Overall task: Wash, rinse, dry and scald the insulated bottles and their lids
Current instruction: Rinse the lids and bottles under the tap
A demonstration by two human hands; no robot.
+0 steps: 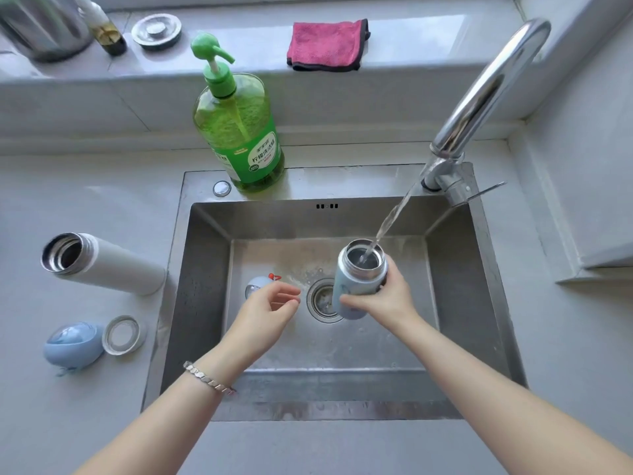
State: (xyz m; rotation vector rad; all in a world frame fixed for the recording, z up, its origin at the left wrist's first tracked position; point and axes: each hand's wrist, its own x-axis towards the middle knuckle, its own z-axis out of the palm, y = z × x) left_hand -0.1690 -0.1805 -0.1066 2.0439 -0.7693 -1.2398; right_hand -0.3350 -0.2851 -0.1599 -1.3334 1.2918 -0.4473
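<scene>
Gripped the small blue bottle (359,279) round its lower body with the right hand (383,299), mouth up, above the drain (320,299) in the right half of the sink (205,303); took the water stream (390,221) from the faucet (486,87) straight into the open mouth; had the left hand (270,303) unclenched and holding nothing, fingers loosely bent, over the basin just left of the drain and apart from the bottle; wore a silver bracelet (209,378) on that wrist; saw a pale-blue lid (257,286) with a red bit on the basin floor, partly hidden behind the left fingers; could not tell whether they touched it; found a white bottle (109,265), uncapped, on the desk (68,423) left of the sink; nearer on that side, saw a blue domed lid (73,344) just beside a grey ring (124,334); noted a green soap bottle (239,132) with a pump on the far rim of the sink; noted a folded pink cloth (327,44) on the far ledge (239,18), a metal strainer plug (156,31) to its left, and a metal pot (41,22) in the far left corner.
</scene>
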